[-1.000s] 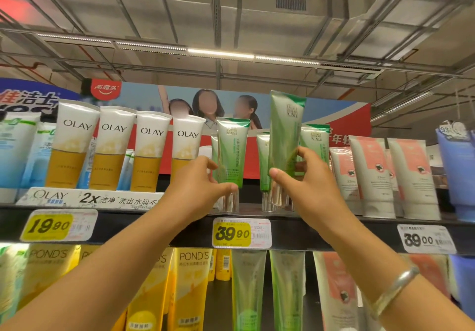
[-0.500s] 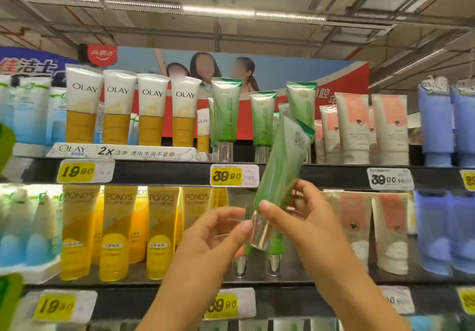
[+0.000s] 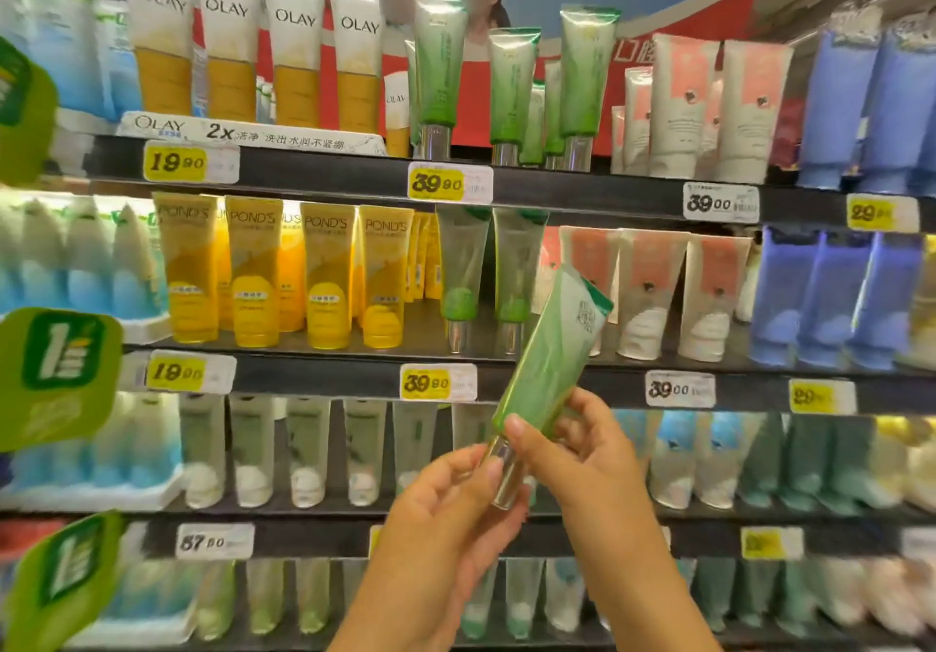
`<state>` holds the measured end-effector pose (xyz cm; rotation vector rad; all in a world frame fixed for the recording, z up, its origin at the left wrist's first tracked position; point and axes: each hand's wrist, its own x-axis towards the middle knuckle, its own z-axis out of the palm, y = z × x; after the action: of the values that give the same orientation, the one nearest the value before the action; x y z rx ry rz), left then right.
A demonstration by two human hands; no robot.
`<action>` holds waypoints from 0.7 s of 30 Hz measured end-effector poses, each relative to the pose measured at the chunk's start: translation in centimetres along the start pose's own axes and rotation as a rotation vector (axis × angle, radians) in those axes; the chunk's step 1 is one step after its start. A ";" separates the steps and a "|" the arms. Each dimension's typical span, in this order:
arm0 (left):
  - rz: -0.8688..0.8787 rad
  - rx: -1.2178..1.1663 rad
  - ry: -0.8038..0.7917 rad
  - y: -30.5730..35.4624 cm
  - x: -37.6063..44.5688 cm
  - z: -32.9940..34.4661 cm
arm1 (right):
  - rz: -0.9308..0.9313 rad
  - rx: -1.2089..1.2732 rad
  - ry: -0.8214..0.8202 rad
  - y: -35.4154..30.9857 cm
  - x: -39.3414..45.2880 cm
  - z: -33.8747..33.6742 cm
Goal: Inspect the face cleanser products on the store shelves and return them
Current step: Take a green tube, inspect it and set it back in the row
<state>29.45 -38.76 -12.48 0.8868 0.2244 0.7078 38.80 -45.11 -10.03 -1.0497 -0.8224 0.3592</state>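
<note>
Fingers of both hands — left (image 3: 451, 504), right (image 3: 572, 449) — grip green cleanser tube (image 3: 552, 352), tilted, silver cap down.

The shelves (image 3: 354, 173) are evenly and brightly lit, with a warm glow cast on the Pond's tubes (image 3: 324, 271). Motion blur is seen throughout, strongest at the lower and side edges, where lines are bowed by wide-angle distortion.

Head camera, close, faces store shelves (image 3: 557, 185) straight on.
</note>
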 end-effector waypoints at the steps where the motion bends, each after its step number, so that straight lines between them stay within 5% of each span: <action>1: -0.017 -0.027 0.014 -0.5 -0.8 -0.2 | 0.018 -0.001 0.003 0.3 -0.8 -0.1; 21: -0.270 -0.167 0.153 -4.3 -11.5 -4.7 | 0.247 0.066 0.159 4.1 -11.8 -0.6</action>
<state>20.63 -45.12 -19.91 0.6288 0.4076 0.5343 31.96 -50.82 -18.75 -1.1051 -0.5360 0.5015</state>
